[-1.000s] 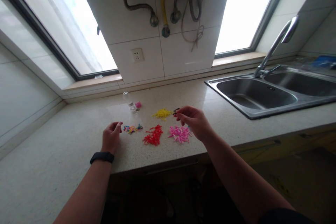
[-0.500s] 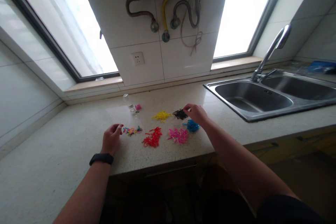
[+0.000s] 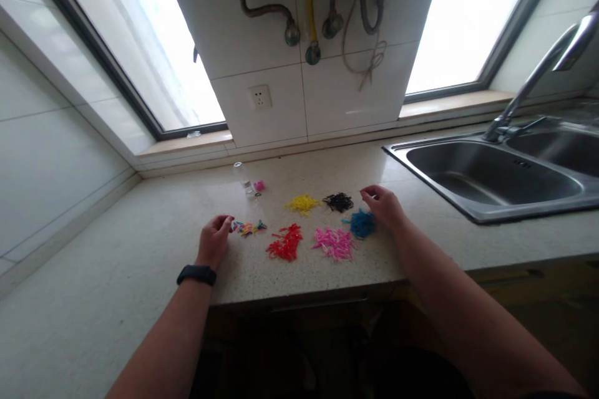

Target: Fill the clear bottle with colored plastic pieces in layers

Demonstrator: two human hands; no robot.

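My left hand (image 3: 216, 238) rests on the counter at the left edge of a small mixed-colour pile of little rubber bands (image 3: 249, 228), thumb and fingers pinched together. Anything between them is too small to make out. To the right, my right hand (image 3: 381, 204) is held in a pinch just beyond the blue pile (image 3: 362, 224) and right of the black pile (image 3: 337, 201); its grip contents are hidden. Between the hands lie a yellow pile (image 3: 303, 204), a red pile (image 3: 285, 243) and a pink pile (image 3: 334, 243) of the same sort of bands.
A small clear bottle (image 3: 244, 181) lies behind the mixed pile, beside a pink lump (image 3: 259, 185) and a dark ring (image 3: 258, 194). A steel double sink (image 3: 491, 177) with a faucet (image 3: 533, 81) is set into the counter (image 3: 154, 249) at right. A tiled wall with pipes rises behind.
My right hand has moved off the black pile to the right. My left hand stays beside the mixed pile. The view has turned slightly and come nearer.
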